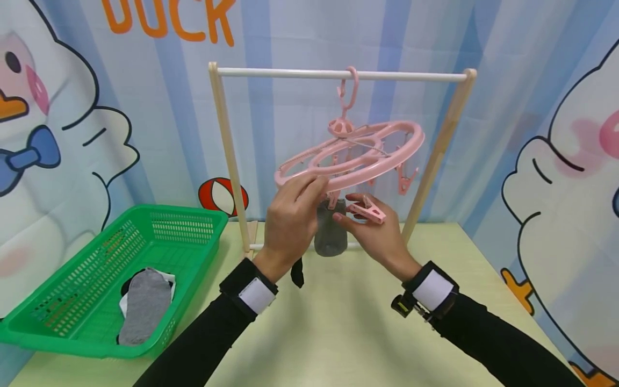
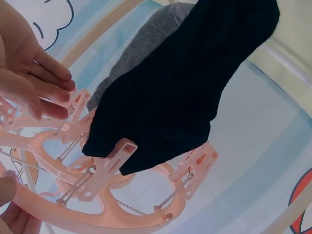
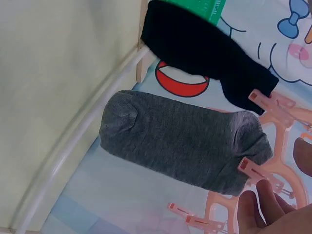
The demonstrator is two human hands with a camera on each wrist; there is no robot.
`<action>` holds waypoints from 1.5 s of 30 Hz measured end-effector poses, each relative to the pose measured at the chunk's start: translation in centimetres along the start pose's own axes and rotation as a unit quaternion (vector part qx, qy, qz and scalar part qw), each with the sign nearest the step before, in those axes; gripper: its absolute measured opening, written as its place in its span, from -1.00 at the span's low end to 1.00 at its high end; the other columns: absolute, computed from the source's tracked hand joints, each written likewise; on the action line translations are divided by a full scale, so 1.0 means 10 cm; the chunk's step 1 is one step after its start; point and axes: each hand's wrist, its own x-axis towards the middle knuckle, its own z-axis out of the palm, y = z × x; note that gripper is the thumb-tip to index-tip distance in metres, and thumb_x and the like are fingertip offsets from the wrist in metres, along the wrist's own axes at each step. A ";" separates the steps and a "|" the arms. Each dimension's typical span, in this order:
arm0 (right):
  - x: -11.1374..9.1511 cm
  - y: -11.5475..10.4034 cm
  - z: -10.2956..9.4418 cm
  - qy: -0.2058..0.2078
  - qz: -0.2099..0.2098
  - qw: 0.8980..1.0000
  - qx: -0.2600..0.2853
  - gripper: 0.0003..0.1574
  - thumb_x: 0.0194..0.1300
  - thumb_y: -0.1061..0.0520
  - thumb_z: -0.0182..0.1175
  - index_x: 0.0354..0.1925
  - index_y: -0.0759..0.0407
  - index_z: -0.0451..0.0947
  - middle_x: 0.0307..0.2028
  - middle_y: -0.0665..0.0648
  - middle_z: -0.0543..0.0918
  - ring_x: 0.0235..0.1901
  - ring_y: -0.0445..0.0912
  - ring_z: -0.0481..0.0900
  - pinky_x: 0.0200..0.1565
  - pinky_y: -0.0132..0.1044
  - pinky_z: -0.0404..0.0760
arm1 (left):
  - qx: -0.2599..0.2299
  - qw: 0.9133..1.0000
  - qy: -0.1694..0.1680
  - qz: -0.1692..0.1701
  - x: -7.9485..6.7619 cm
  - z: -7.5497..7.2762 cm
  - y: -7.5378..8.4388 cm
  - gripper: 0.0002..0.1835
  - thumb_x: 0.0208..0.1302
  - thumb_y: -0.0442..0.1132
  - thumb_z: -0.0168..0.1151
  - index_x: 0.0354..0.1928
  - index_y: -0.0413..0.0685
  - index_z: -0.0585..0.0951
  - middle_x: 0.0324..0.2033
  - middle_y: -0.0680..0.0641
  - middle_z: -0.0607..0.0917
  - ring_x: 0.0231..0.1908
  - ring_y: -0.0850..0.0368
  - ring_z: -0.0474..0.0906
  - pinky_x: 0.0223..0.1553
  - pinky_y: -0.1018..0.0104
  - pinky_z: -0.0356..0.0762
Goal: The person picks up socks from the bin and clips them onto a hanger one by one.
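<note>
A pink clip hanger (image 1: 411,145) hangs tilted by its hook from a white rod. My left hand (image 1: 292,217) grips its near rim, with thumb and fingers on either side. A grey sock (image 3: 180,141) hangs from the hanger by a pink clothespin (image 3: 261,175). Beside it a black sock (image 2: 165,92) hangs from another clothespin (image 2: 109,168); in the head view my left hand mostly covers it. My right hand (image 1: 379,236) is beside the grey sock, its thumb and fingers apart. A loose clothespin (image 1: 368,210) hangs in front of its fingers.
The white rod (image 1: 280,73) spans a wooden-legged rack on a pale table (image 1: 309,333). At left stands a green basket (image 1: 193,279) with a grey sock (image 1: 145,306) and black-and-white fabric in it. A duck-print curtain (image 1: 300,32) stands behind.
</note>
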 end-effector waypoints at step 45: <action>0.00 -0.38 -0.21 -0.052 -0.003 0.996 -0.075 -0.71 0.20 0.06 0.39 -0.19 0.19 0.57 -0.38 0.05 0.72 -0.35 -0.24 0.67 -0.32 -0.10 0.63 | 0.025 0.998 -0.047 0.014 -0.08 -0.12 -0.12 -0.71 0.19 -0.51 0.30 -0.02 -0.27 0.63 -0.15 -0.18 0.65 -0.06 -0.01 0.55 0.06 0.19 0.52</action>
